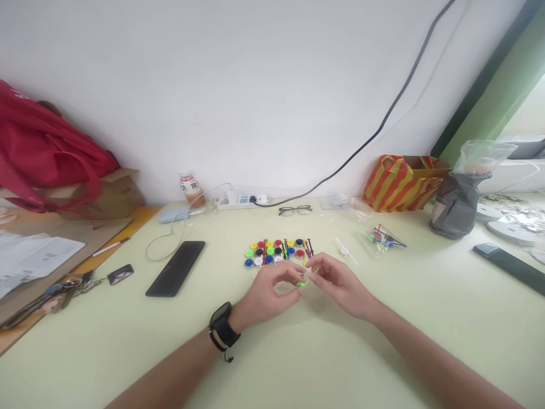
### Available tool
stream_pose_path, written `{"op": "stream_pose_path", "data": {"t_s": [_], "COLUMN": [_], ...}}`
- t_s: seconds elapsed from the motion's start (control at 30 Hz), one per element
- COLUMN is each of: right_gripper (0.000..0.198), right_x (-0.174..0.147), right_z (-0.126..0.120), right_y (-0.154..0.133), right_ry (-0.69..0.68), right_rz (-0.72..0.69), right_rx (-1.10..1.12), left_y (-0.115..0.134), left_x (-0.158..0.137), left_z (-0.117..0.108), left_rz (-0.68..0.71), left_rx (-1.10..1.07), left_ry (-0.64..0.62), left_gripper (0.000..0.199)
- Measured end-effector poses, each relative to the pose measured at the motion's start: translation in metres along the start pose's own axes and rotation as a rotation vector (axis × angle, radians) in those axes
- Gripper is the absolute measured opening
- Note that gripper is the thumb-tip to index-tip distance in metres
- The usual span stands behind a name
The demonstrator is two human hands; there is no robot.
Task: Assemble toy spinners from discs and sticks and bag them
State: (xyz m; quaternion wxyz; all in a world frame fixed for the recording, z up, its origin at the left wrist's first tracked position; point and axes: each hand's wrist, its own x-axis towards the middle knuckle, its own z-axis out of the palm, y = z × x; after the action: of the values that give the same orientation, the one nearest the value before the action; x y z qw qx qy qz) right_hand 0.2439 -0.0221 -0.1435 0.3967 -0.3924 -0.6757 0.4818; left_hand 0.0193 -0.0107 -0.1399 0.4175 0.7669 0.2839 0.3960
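Between finger and thumb, my left hand (pixel 279 287) pinches a small bright-green plastic piece (pixel 303 283). My right hand (pixel 338 283) closes its fingertips on the thin end of the same piece, whose exact form the fingers partly hide. Just beyond the hands lie rows of small round discs (pixel 270 251) in yellow, red, green, black, blue and white. Thin coloured plastic sticks (pixel 309 246) lie among and beside them. Right of these, a white stick with a round disc (pixel 343 250) lies apart.
A clear bag of coloured parts (pixel 385 238) lies to the right. Glasses (pixel 295 211), a power strip (pixel 242 200) and a bottle (pixel 191 190) stand along the wall. A black phone-like slab (pixel 175 268) lies left, a dark flat case (pixel 511 264) far right.
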Motion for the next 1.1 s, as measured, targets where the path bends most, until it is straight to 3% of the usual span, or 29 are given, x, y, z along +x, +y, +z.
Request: {"op": "stream_pose_path", "data": {"t_s": [0.1, 0.2, 0.27, 0.37, 0.5, 0.53, 0.6, 0.63, 0.73, 0.97, 1.1], "right_gripper": [0.028, 0.038, 0.026, 0.022, 0.057, 0.056, 0.028, 0.027, 0.055, 0.024, 0.021], "right_x": [0.002, 0.002, 0.001, -0.002, -0.006, -0.006, -0.006, -0.006, -0.005, -0.004, -0.005], "right_z": [-0.001, -0.003, -0.005, -0.005, 0.0, 0.001, 0.002, 0.002, 0.0, 0.005, 0.007], "right_y": [0.003, 0.005, 0.005, 0.007, 0.009, 0.009, 0.008, 0.008, 0.005, -0.006, -0.008], "right_ry": [0.057, 0.26, 0.324, 0.278, 0.235, 0.233, 0.169, 0.113, 0.006, 0.079, 0.064], "right_rz": [-0.03, -0.134, -0.227, -0.296, -0.273, -0.257, -0.209, -0.183, -0.131, -0.09, -0.096], "right_rx": [-0.022, -0.17, -0.301, -0.35, -0.217, -0.185, -0.132, -0.105, -0.051, -0.075, -0.107], "left_y": [-0.001, -0.007, -0.011, -0.014, -0.014, -0.013, -0.013, -0.013, -0.012, -0.011, -0.012], "left_x": [0.002, 0.004, 0.005, 0.006, 0.006, 0.006, 0.007, 0.007, 0.008, 0.008, 0.007], "left_z": [0.001, 0.001, 0.001, 0.0, -0.001, -0.001, -0.002, -0.002, -0.002, -0.001, 0.0], "left_rz": [-0.084, -0.148, -0.197, -0.255, -0.276, -0.275, -0.274, -0.275, -0.282, -0.265, -0.275], "left_rx": [-0.174, -0.267, -0.317, -0.376, -0.412, -0.415, -0.414, -0.411, -0.406, -0.41, -0.43], "left_ry": [-0.032, 0.023, 0.052, 0.071, 0.101, 0.109, 0.123, 0.132, 0.147, 0.122, 0.09], "left_gripper": [0.01, 0.02, 0.024, 0.026, 0.027, 0.027, 0.027, 0.027, 0.028, 0.029, 0.028]}}
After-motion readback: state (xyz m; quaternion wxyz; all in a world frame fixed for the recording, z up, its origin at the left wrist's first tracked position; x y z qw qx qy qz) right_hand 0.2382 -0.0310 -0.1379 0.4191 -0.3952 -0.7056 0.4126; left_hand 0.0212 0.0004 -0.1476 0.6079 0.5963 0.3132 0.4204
